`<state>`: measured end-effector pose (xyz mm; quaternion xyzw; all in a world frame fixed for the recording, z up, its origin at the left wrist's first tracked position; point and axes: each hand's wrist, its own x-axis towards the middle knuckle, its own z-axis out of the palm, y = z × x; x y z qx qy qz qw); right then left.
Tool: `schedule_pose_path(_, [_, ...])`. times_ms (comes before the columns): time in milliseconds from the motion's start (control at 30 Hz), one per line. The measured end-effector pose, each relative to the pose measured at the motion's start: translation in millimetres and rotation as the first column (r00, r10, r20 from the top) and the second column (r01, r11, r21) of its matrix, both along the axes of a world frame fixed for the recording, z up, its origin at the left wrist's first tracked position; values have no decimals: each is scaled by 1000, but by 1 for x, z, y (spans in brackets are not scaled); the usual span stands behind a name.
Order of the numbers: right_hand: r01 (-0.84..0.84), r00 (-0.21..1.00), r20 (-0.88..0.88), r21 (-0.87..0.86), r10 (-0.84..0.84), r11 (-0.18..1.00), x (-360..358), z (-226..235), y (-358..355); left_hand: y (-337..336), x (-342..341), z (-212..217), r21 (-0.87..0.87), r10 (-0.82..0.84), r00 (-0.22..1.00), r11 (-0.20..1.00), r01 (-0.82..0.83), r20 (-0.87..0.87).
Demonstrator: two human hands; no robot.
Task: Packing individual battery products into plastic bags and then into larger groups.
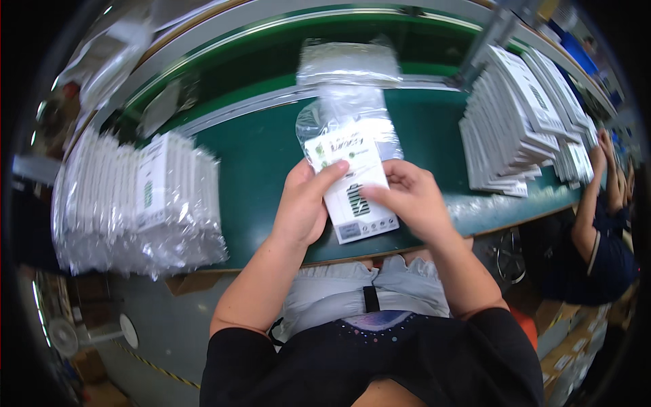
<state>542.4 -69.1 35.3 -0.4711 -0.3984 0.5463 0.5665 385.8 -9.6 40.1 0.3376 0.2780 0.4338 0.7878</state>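
Observation:
A flat white box (pixel 352 190) with a green mark and a battery picture sits between both hands over the green table (pixel 258 149). My left hand (pixel 302 207) grips its left edge, thumb across the front. My right hand (pixel 410 200) holds its right side, fingers on the printed face. The box's far end sticks into a clear plastic bag (pixel 349 108) that trails away across the table.
A row of bagged white boxes (pixel 139 200) stands at my left. Unbagged white boxes (pixel 515 115) are stacked at the right. Another person (pixel 603 224) in dark clothes works at the far right. A metal post (pixel 491 34) rises behind the stack.

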Motion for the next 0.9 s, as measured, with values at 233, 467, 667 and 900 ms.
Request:
schedule_pose_path(233, [1,900,403,378,-166,926,11,28,-6,-33,5,23,30,-138,989,990,137,61])
schedule_pose_path(467, [326,721,163,777,-673,538,1,58,-35,-41,-19,39,56,-470,875,876,478,-115])
schedule_pose_path(667, [-513,645,753,554,-131,656,-36,64,-45,-39,-22,33,-230,-485,856,825,516,179])
schedule_pose_path(900, [206,798,336,628,-500,750,-5,51,-33,-26,-72,50,-112,-396,900,901,420,183])
